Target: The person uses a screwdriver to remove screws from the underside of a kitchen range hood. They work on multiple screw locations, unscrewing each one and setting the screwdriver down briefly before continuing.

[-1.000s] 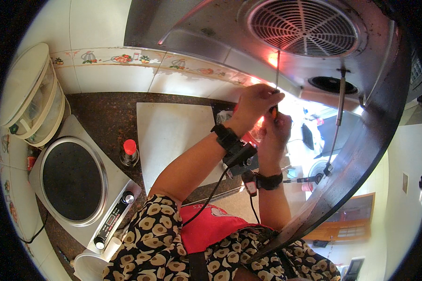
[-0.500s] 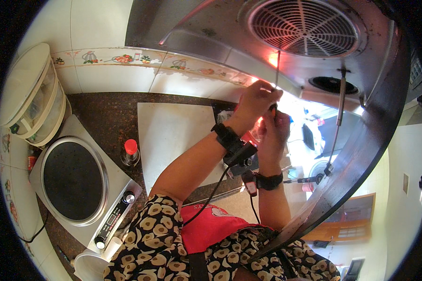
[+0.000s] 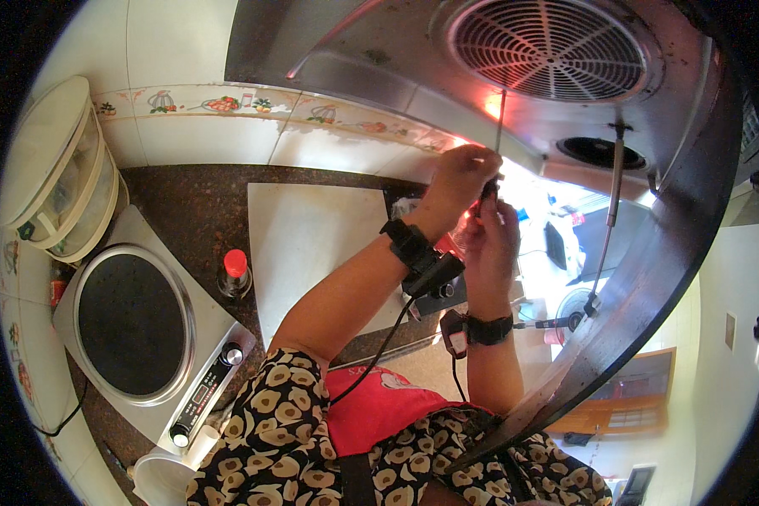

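Note:
Both my hands are raised beneath the tilted metal range hood [image 3: 430, 72], close together. A thin metal rod [image 3: 502, 122] runs down from the hood's underside into my fingers; its dark lower end [image 3: 490, 189] shows between the two hands. My left hand [image 3: 460, 179] is closed around the rod with bent fingers. Just below, my right hand [image 3: 491, 240] pinches the dark end from underneath. Glare and the fingers hide the exact grip. Black straps with small devices sit on both wrists.
Another support rod [image 3: 613, 190] hangs at the hood's right, near its curved edge. A round vent grille [image 3: 548, 51] is above. Below lie a white board [image 3: 312, 244], a red-capped bottle [image 3: 235, 274], a round-topped electric cooker [image 3: 132, 325] and a cream tiered container [image 3: 63, 181].
My left fingers have shifted slightly at the rod. The right hand has turned a little and sits slightly lower, leaving more of the dark end in sight.

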Demonstrator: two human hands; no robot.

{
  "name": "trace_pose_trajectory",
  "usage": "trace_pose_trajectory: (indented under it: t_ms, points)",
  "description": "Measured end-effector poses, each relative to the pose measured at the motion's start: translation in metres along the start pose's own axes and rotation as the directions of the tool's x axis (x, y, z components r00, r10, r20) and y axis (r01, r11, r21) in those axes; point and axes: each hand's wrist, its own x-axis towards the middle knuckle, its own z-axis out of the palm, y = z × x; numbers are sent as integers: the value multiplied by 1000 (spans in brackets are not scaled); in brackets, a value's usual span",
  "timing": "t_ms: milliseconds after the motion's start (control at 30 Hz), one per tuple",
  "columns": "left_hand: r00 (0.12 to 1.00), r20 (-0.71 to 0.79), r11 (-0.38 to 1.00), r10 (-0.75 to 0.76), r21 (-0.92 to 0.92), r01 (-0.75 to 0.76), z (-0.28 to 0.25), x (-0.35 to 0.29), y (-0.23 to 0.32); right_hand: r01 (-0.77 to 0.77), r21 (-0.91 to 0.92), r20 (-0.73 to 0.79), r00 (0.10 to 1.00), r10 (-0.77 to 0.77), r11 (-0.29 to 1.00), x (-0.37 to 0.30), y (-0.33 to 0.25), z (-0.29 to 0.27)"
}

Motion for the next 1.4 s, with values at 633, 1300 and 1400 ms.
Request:
trace_pose_trajectory:
  t_ms: [633,1300,1400]
  points:
    - [998,-57,985,32,169,-22,0,6,-18,258,-338,-96,947,-306,905,0,6,7]
    - [996,37,992,-76,104,72,-7,0,-11,-17,126,11,1000,16,992,-2,6,3]
    - [990,82,993,-116,-9,118,-9,-2,-7,-160,329,28,987,160,931,-4,2,3]
